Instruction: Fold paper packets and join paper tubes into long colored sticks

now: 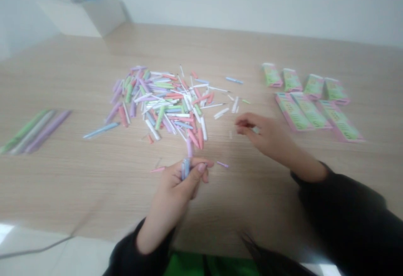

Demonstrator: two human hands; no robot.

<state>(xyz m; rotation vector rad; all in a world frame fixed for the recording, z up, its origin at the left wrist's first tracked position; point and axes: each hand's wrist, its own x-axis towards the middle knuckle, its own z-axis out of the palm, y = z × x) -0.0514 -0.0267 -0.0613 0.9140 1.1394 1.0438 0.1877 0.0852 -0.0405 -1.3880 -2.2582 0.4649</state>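
My left hand (pixel 181 186) is closed on a short light blue pen part (pixel 185 169), which lies across its fingers; the thumb presses against the index finger. Just beyond it is a purple pen piece (pixel 189 147) at the near edge of a loose pile of pen parts (pixel 170 100) in white, red, green, purple and blue. My right hand (pixel 260 133) hovers to the right of the pile with its fingers curled together; whatever is between them is blurred. Small clear pieces (pixel 231 134) lie just left of its fingertips. A small purple piece (pixel 222 164) lies between the hands.
Several pink and green packets (pixel 294 112) stand or lie at the right. Three long sticks (pixel 37 131) in green, white and purple lie at the far left, with a light blue pen (pixel 101 130) nearer the pile. A white box (pixel 91 16) stands at the back left.
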